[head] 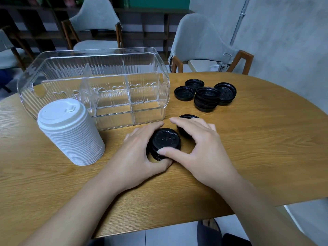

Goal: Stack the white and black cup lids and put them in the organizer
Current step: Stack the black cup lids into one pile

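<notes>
Left hand (142, 153): curled round the near-left side of a short black lid stack (164, 143), thumb tucked under its front edge; the stack was steadied this way, probably so the lids stayed aligned.
Right hand (197, 141): thumb was pressed on the front rim of the same stack, fingers arched over a second black lid (186, 127) just behind; whether that lid was gripped or only covered cannot be told.
Black lid stack: held upright on the desk (248, 157), sip-hole side up, right in front of the organizer (94, 89).
Loose black lids (205, 95): grouped further right on the desk, well apart from the hands; a small pile in the middle, three singles or short piles around it, undersides up.
White lid stack (71, 132): tall, finished-looking, left standing at the organizer's near-left corner, touching or just beside it, likely parked there for loading.
Organizer: clear ribbed plastic, divided into compartments, nothing seen inside.
Step judged: black lids being gathered into one stack; white ones appear done.
Progress: roughly midway, nothing placed in the organizer yet.
Risk: far lids are flipped over, so turning would be needed before nesting.
Background: grey chairs (200, 38) behind the desk.
</notes>
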The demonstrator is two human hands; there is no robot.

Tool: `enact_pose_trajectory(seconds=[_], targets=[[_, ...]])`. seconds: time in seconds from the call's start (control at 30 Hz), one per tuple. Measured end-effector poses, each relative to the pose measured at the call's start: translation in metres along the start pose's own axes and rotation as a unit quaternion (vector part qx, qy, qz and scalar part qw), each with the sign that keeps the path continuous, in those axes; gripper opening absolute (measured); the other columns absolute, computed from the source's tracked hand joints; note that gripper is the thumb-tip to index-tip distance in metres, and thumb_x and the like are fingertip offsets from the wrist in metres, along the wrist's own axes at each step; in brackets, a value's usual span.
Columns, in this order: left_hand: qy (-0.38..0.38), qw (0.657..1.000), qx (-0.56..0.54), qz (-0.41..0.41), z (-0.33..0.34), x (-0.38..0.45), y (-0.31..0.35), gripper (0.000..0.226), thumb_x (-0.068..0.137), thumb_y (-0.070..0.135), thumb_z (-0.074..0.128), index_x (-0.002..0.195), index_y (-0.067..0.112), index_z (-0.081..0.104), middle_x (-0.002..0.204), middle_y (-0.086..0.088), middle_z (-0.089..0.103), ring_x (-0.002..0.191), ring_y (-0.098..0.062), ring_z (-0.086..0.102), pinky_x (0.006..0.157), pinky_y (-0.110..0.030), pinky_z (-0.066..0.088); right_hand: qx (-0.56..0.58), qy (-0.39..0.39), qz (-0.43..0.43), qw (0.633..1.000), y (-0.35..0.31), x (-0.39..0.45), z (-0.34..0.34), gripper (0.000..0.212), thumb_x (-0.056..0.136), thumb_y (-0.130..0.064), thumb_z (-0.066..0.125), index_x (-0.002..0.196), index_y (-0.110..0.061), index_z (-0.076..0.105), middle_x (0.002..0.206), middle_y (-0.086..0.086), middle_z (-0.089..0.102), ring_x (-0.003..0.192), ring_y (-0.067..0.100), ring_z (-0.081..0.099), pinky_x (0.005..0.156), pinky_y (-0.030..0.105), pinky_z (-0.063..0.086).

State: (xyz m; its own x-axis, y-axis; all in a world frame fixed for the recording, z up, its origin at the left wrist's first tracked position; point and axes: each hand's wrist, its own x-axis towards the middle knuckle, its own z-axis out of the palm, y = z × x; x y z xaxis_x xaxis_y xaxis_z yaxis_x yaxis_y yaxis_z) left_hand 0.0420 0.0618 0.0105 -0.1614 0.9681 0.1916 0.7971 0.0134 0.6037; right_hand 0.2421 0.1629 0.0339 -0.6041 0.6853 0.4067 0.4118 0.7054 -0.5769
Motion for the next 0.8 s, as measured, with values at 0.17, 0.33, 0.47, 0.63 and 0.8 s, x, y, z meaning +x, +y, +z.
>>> enact_pose_trajectory(seconds=[0.17,0.33,0.47,0.63,0.8], targets=[[0.006,1.0,-0.007,-0.002,-0.002,0.0,0.001,0.102,0.082,0.082,0.079,0.168,0.049,0.035,0.158,0.036,0.044,0.152,0.006,0.038,0.131,-0.033,0.032,-0.021,0.062,0.052,0.997,0.018,0.007,-0.013,0.028,0.105,-0.041,0.07,0.13,-0.033,0.078,0.123,-0.022,0.072,0.122,0.004,0.06,0.109,0.035,0.039],[0.019,0.999,-0.034,-0.012,-0.001,0.001,0.001,0.093,0.086,0.091,0.065,0.164,0.044,0.046,0.155,0.032,0.053,0.147,0.004,0.046,0.125,-0.031,0.04,-0.087,0.026,0.08,0.993,0.033,0.006,-0.008,0.028,0.099,-0.045,0.076,0.125,-0.033,0.08,0.121,-0.019,0.068,0.12,0.008,0.056,0.105,0.033,0.032],[0.024,0.999,-0.034,-0.013,-0.002,0.001,0.001,0.083,0.091,0.085,0.068,0.16,0.041,0.053,0.15,0.03,0.058,0.144,0.003,0.05,0.122,-0.03,0.042,-0.133,0.04,0.047,0.989,0.037,0.008,-0.002,0.021,0.098,-0.04,0.08,0.117,-0.031,0.084,0.109,-0.018,0.067,0.113,0.012,0.054,0.1,0.033,0.029],[0.028,0.999,-0.035,-0.018,-0.003,0.001,0.004,0.083,0.089,0.082,0.07,0.159,0.039,0.055,0.149,0.029,0.06,0.141,0.004,0.051,0.118,-0.025,0.042,-0.173,0.048,0.023,0.984,0.033,0.008,0.002,0.004,0.1,-0.027,0.08,0.102,-0.028,0.084,0.102,-0.014,0.069,0.107,0.016,0.057,0.098,0.033,0.027],[0.035,0.998,-0.036,-0.023,-0.004,0.001,0.006,0.081,0.089,0.08,0.072,0.158,0.041,0.056,0.146,0.03,0.061,0.139,0.004,0.053,0.116,-0.024,0.042,-0.144,0.053,0.044,0.987,0.031,0.008,0.0,0.012,0.093,-0.028,0.086,0.092,-0.031,0.074,0.098,-0.018,0.065,0.103,0.012,0.054,0.097,0.03,0.024]])
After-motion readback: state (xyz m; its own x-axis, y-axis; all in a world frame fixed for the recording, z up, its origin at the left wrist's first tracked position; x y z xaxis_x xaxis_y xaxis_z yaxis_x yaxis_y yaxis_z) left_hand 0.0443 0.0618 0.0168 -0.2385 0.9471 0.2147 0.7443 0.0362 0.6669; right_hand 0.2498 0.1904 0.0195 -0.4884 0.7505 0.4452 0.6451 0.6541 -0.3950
